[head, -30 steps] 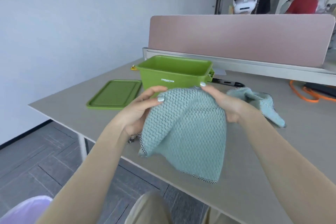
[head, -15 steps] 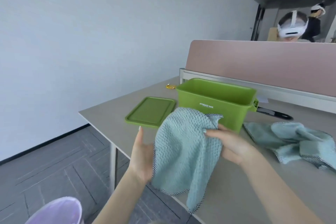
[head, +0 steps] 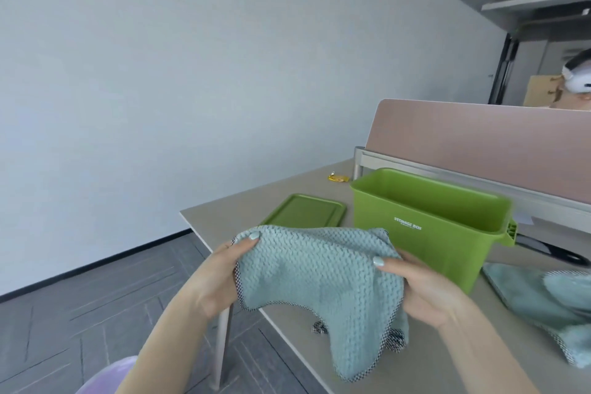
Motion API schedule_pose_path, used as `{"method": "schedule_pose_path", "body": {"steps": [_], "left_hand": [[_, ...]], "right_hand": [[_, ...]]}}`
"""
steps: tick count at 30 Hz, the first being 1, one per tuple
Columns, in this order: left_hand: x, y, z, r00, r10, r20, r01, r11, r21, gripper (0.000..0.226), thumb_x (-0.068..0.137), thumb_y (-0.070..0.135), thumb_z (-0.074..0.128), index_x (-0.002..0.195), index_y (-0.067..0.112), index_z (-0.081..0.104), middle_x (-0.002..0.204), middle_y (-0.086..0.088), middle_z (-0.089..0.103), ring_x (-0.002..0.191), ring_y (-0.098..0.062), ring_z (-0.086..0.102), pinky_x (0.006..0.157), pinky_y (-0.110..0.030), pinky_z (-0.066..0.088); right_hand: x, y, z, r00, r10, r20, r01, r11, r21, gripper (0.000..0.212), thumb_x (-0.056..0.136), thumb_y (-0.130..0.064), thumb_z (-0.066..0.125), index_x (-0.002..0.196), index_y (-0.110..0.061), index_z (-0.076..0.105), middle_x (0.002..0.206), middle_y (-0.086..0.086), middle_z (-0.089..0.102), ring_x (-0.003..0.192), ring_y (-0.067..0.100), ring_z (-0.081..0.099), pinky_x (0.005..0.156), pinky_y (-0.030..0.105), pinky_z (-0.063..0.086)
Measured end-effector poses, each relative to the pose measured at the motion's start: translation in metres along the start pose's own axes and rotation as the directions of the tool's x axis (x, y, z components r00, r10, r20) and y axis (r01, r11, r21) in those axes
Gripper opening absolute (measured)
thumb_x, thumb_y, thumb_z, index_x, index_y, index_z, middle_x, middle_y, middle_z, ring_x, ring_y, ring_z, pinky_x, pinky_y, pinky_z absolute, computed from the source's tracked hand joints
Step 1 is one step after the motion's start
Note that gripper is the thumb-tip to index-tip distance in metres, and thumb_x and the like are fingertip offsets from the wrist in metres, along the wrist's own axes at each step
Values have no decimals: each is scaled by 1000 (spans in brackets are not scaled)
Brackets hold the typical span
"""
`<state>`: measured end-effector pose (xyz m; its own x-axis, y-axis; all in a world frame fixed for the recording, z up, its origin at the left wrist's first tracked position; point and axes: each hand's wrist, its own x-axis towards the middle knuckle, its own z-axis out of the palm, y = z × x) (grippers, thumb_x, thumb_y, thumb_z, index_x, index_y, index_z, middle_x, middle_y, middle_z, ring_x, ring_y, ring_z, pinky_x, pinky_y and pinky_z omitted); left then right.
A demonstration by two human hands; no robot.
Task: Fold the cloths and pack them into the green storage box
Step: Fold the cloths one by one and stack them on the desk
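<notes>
A teal waffle-textured cloth (head: 323, 278) with a checkered hem hangs in front of me over the table's near edge. My left hand (head: 220, 275) pinches its left top corner and my right hand (head: 419, 288) grips its right top edge. Just behind the cloth stands the open green storage box (head: 425, 233), which looks empty inside. A second teal cloth (head: 543, 301) lies crumpled on the table to the right of the box.
The box's green lid (head: 303, 211) lies flat on the table left of the box. A small yellow wrapper (head: 338, 178) sits behind it. A pink partition (head: 479, 144) closes the table's far side; a person sits beyond it. A dark pen (head: 553, 249) lies right of the box.
My hands have spread apart, and the cloth is now stretched wider between them. My left hand went from an open palm to pinching a corner. The view has swung left.
</notes>
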<state>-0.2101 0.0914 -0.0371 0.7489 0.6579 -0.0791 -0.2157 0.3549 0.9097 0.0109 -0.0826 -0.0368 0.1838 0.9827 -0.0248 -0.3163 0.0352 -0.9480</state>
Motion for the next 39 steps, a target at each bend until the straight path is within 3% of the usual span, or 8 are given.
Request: {"method": "schedule_pose_path", "body": {"steps": [6, 11, 19, 23, 27, 32, 35, 39], "left_hand": [[5, 21, -13, 997, 78, -7, -78, 997, 13, 27, 80, 20, 55, 93, 3, 71, 91, -13, 73, 76, -21, 72, 61, -28, 58], [12, 46, -4, 999, 44, 16, -47, 972, 230, 20, 92, 18, 51, 90, 7, 67, 76, -6, 74, 67, -16, 70, 61, -25, 55], [22, 92, 23, 983, -45, 177, -48, 871, 490, 16, 93, 15, 49, 96, 11, 63, 87, -2, 70, 74, -12, 67, 68, -23, 55], [15, 94, -4, 990, -39, 133, -21, 908, 419, 21, 79, 24, 57, 94, 12, 66, 86, -2, 72, 75, -14, 69, 67, -26, 55], [7, 58, -41, 1000, -2, -31, 6, 992, 130, 22, 80, 26, 58, 92, 13, 71, 86, -6, 73, 73, -19, 71, 69, -31, 54], [-13, -20, -49, 975, -136, -178, 79, 952, -294, 48, 96, 42, 34, 106, 7, 65, 87, -12, 75, 76, -26, 73, 74, -37, 49], [-38, -39, -26, 976, -169, -136, 96, 898, -429, 61, 101, 35, 28, 82, -3, 71, 59, -21, 69, 45, -26, 67, 35, -27, 49], [-52, -43, -13, 966, -229, -119, 156, 885, -439, 42, 98, 25, 33, 127, -1, 50, 65, -30, 68, 57, -41, 68, 44, -46, 55]], "right_hand": [[21, -1, 12, 994, -40, -101, 41, 999, 2, 51, 67, -15, 70, 117, -14, 61, 112, 10, 70, 97, 21, 68, 72, 34, 57], [36, -4, 29, 926, -146, -349, -9, 914, -405, 56, 87, -36, 57, 138, -29, 34, 130, -9, 49, 119, 11, 46, 105, 41, 38], [69, 7, 77, 988, -17, 152, 59, 959, -277, 88, 59, -69, 68, 135, -29, 46, 138, -9, 52, 128, 10, 46, 109, 41, 35], [71, 17, 80, 971, 37, 236, -13, 995, -102, 66, 58, -39, 82, 113, -7, 64, 108, 7, 68, 98, 19, 63, 83, 30, 52], [67, 4, 103, 982, 4, 186, -24, 994, 103, 25, 79, -22, 53, 89, -10, 71, 90, 6, 71, 83, 19, 65, 79, 32, 48], [64, -13, 126, 995, -66, 70, 45, 961, 274, 47, 86, -20, 35, 63, -9, 75, 70, 6, 72, 60, 17, 67, 68, 31, 46], [63, -16, 131, 996, -76, 41, 59, 947, 316, 46, 87, -19, 33, 68, -6, 73, 67, 7, 71, 56, 17, 67, 65, 32, 44], [62, -12, 127, 997, -53, -49, 67, 937, 343, 37, 88, -18, 33, 75, -5, 66, 63, 7, 70, 52, 18, 66, 64, 33, 43]]}}
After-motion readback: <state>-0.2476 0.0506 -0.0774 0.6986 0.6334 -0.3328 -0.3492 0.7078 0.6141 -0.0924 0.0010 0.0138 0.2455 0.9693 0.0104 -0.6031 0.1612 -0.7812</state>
